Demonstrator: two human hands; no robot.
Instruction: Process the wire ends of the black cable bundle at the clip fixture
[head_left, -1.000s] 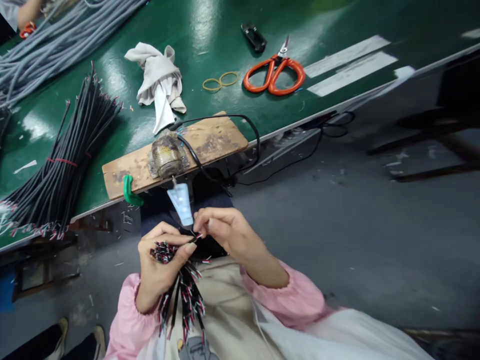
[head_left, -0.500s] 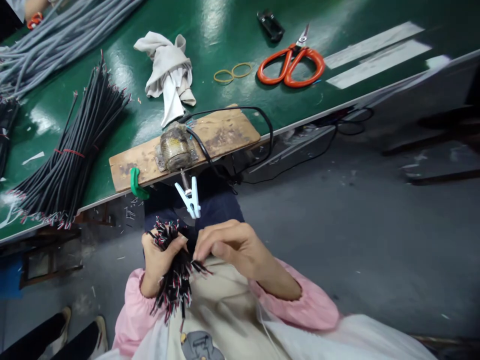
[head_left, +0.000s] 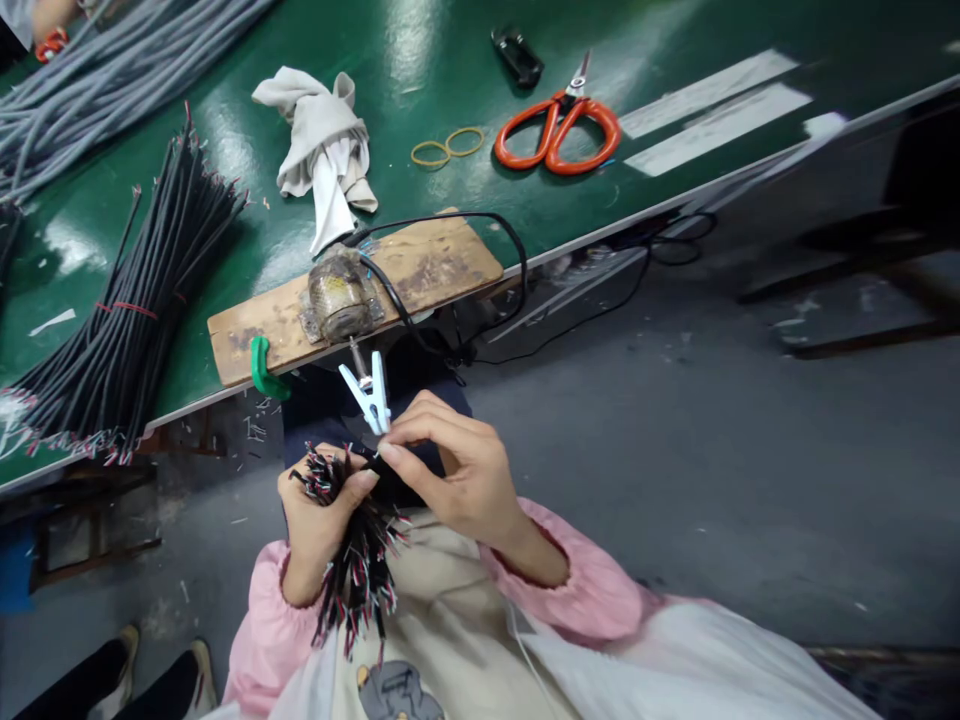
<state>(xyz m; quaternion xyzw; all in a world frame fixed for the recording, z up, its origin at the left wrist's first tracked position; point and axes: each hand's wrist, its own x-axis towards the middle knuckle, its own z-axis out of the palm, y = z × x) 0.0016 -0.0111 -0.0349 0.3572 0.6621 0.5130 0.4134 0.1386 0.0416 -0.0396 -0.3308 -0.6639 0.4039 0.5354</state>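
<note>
My left hand [head_left: 319,510] is wrapped round a bundle of short black cables [head_left: 360,575], whose stripped ends show red, white and black wires. Just to its right, my right hand [head_left: 461,475] pinches a black cable [head_left: 381,460] from the bundle between thumb and fingers. The tip of that cable is too small to make out. Right above these fingertips is a light blue clothespin [head_left: 367,393], fixed to the shaft of a small motor [head_left: 341,295]. The motor sits on a wooden board [head_left: 442,262] at the table's edge.
A green clamp [head_left: 265,368] grips the board. On the green table [head_left: 420,60] lie a tied black cable bundle [head_left: 142,290], grey cables [head_left: 135,90], a white cloth [head_left: 322,150], rubber bands [head_left: 448,148], orange-handled scissors [head_left: 556,130] and a black tool [head_left: 517,57]. Another person's feet [head_left: 150,675] show lower left.
My right hand has moved up from the bundle's lower side to just below the clothespin, pinching a cable. My left hand still grips the bundle. The view has shifted slightly.
</note>
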